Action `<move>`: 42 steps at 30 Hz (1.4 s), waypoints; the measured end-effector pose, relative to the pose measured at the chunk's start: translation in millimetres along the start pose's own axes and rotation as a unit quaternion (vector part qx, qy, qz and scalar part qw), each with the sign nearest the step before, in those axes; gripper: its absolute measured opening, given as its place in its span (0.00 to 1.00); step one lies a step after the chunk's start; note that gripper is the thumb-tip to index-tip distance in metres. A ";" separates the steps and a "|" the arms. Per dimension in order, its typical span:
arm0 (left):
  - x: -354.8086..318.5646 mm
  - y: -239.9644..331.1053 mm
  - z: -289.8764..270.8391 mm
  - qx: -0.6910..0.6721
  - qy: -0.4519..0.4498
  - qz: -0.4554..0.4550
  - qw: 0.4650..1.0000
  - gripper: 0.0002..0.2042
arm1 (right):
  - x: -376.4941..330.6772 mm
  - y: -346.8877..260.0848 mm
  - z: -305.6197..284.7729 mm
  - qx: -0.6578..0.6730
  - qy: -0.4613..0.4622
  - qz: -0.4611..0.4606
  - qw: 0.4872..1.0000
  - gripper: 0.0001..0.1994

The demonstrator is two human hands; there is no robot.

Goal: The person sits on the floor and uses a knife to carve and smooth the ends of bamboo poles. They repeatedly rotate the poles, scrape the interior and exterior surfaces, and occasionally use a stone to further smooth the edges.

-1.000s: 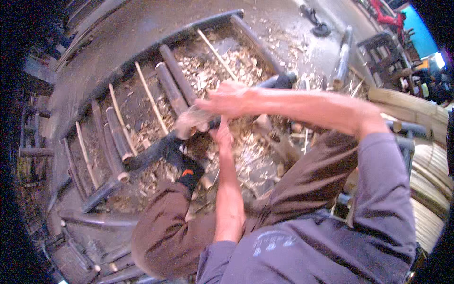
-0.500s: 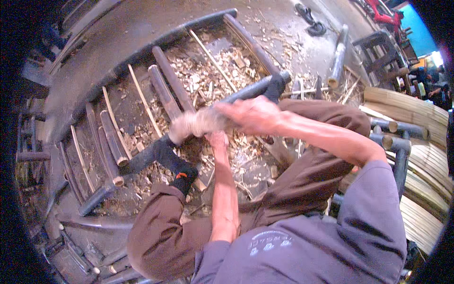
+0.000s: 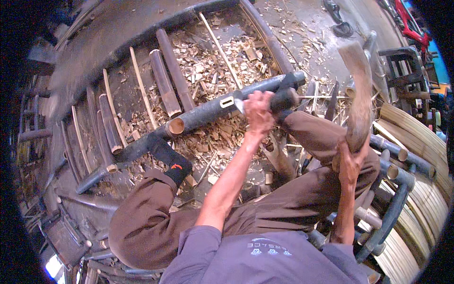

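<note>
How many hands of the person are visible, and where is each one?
2. The left hand rests on the dark bamboo pole across the lap. The right hand is raised at the right, gripping a wooden club.

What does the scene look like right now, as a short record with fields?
left hand: holds a blade against a dark bamboo pole
right hand: raised, gripping a wooden mallet, blurred
pole: lies slantwise across the feet, with a rectangular slot cut near the blade
left foot: black sock set against the pole
floor: pale wood chips, short bamboo pieces, thin slats
right side: stacked bamboo strips
</note>
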State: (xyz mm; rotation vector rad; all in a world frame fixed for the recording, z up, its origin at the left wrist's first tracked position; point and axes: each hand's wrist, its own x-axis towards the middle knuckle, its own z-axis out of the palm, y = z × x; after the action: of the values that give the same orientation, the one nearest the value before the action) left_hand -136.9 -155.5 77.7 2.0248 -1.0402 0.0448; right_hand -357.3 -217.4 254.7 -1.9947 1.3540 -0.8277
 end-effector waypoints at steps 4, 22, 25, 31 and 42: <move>24.7 -48.4 -4.8 0.128 -0.025 -0.150 0.980 0.22 | -9.2 10.1 -8.4 0.043 -0.018 0.124 0.991 0.38; -9.2 9.6 12.9 -0.018 -0.235 -0.013 0.972 0.24 | -2.3 -0.6 12.4 0.102 -0.046 0.199 0.974 0.38; 5.7 2.6 20.2 -0.072 -0.117 -0.057 0.989 0.25 | -0.9 15.5 14.6 0.075 -0.022 0.134 0.988 0.38; 16.5 -29.2 37.6 -0.129 -0.022 -0.082 0.988 0.26 | 7.3 -1.9 33.2 0.031 -0.014 0.044 0.998 0.19; 29.2 -37.7 35.9 -0.233 0.027 -0.101 0.967 0.19 | 12.7 -6.7 42.6 0.004 -0.058 0.025 0.998 0.26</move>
State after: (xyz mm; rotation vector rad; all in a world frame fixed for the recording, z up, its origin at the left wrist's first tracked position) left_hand -103.4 -187.9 40.5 1.6762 -0.7226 -0.2312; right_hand -317.2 -222.1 234.7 -1.9632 1.3251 -0.6825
